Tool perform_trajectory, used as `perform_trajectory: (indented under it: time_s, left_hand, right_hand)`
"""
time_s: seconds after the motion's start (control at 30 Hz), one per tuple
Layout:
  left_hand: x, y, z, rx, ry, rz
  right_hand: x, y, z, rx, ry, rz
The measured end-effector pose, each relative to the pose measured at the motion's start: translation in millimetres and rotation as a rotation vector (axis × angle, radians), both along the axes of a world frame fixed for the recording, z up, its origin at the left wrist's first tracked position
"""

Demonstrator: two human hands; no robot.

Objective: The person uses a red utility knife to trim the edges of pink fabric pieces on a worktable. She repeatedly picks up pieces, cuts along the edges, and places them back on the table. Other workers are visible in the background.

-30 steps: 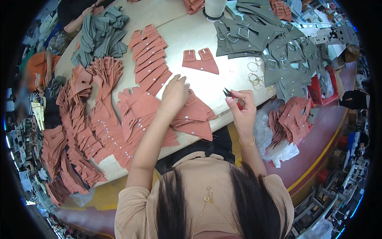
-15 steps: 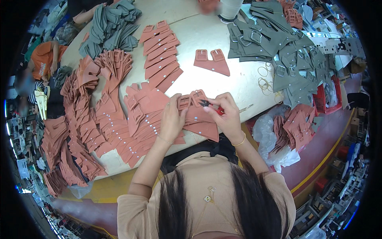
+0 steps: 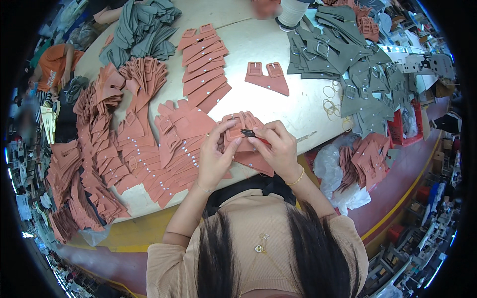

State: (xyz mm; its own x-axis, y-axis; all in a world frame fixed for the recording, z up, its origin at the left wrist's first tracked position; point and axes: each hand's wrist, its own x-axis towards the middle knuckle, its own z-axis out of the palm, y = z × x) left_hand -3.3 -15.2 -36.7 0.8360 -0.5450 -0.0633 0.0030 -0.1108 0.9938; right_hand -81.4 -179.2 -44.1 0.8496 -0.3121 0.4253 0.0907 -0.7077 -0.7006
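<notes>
Head; right hand (image 3: 279, 147) holds snips (image 3: 248, 132).

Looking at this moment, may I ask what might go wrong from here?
The red-handled plier-type tool in the right hand has its tips at the buckled terracotta piece, so a slip might mark its surface. The left hand grips that piece close to the tips, so a finger could be pinched. The terracotta pieces below lie at the table's near edge, so a nudge may dislodge one.

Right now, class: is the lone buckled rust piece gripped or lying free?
The lone buckled piece lies free: bare tabletop surrounds it, and the left hand and right hand are both well apart from it.
</notes>
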Motion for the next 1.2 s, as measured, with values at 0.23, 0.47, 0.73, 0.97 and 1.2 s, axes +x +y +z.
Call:
perform_trajectory:
  time_s: [0.23, 0.47, 0.73, 0.97, 1.2]
  left_hand:
    - [-3.6, 3.1, -0.3, 0.036, -0.128, 0.018]
    - [-11.2, -1.9, 6.9, -0.056, 0.03, 0.094]
    - [-11.2, -2.7, 5.3, -0.208, 0.093, 0.102]
    - [-11.2, -0.3, 5.1, -0.008, -0.245, 0.144]
    - [-15.0, 0.3, 6.0, -0.021, -0.311, 0.168]
  right_hand:
    - [-0.7, 4.5, 0.9, 0.091, -0.021, -0.018]
    - [-1.8, 7.8, -0.8, 0.151, -0.019, -0.025]
    - [2.0, 11.1, 0.5, 0.519, -0.032, -0.061]
    - [2.1, 11.2, 4.3, 0.743, 0.248, 0.059]
    - [9.3, 21.5, -0.7, 0.839, 0.28, 0.091]
